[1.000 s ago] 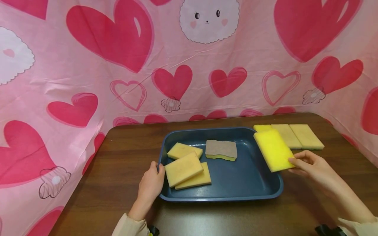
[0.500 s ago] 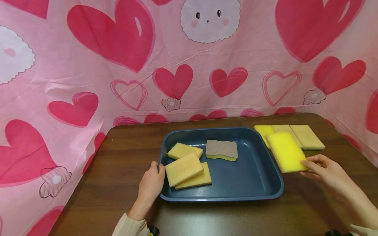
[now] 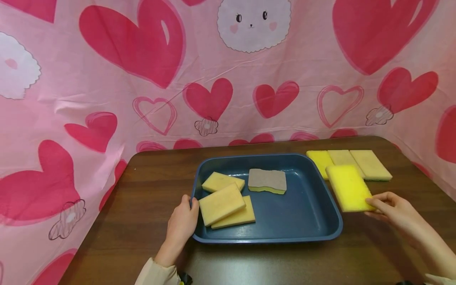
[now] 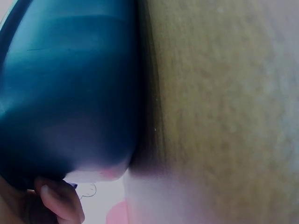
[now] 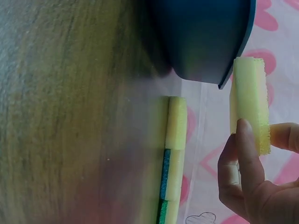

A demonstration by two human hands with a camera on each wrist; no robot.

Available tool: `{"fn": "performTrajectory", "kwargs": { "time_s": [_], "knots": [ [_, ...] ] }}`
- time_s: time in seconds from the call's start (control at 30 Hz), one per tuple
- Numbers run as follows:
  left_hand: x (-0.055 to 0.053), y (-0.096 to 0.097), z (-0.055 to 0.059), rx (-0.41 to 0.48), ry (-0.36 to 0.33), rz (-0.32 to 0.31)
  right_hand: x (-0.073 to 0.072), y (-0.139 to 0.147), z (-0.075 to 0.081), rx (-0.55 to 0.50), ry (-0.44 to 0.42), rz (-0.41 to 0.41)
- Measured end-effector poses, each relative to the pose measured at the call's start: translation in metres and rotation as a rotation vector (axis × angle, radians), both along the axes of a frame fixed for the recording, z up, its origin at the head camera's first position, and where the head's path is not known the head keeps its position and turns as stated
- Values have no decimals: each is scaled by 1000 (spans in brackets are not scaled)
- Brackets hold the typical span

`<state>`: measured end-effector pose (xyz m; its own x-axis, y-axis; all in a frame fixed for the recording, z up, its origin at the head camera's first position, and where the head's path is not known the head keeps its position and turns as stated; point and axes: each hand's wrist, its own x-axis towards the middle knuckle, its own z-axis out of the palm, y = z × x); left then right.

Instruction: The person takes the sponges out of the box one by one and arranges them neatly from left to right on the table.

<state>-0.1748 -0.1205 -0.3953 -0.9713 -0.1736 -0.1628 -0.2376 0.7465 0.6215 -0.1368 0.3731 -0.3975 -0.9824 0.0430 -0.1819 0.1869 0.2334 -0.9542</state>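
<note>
My left hand (image 3: 183,218) grips the left rim of a dark blue rectangular tray (image 3: 295,239); in the left wrist view its curled fingers (image 4: 60,200) show at the tray's edge. My right hand (image 3: 392,208) pinches a bright yellow sponge (image 3: 349,188) by its near right corner, thumb on one face and fingertips on the other. That sponge (image 5: 250,102) is held above the table, just right of the tray. Inside the tray, several pale yellow sponges (image 3: 222,204) overlap at the left, and a wavy-edged sponge with a grey top (image 3: 267,180) lies toward the back.
Three sponges lie side by side at the table's back right: a bright yellow one (image 3: 318,160) and two paler ones, the outermost (image 3: 370,164) on the right. Dark wood table (image 3: 149,190) surrounds the tray. A pink heart-print cloth (image 3: 242,103) hangs behind.
My right hand has carried the bright yellow sponge rightward, from over the tray's right rim to beside it, and slightly lower. The left hand and tray have stayed in place.
</note>
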Motion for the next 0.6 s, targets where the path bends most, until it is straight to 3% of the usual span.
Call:
{"fn": "performTrajectory", "kwargs": {
  "time_s": [0.1, 0.33, 0.6],
  "knots": [
    [0, -1, 2, -5, -2, 2, -1, -2, 3, 15, -23, 3],
    [-1, 0, -2, -49, 47, 2, -4, -4, -5, 172, -35, 29],
    [-1, 0, -2, -49, 51, 0, -7, -7, -9, 173, -63, 17]
  ]
}}
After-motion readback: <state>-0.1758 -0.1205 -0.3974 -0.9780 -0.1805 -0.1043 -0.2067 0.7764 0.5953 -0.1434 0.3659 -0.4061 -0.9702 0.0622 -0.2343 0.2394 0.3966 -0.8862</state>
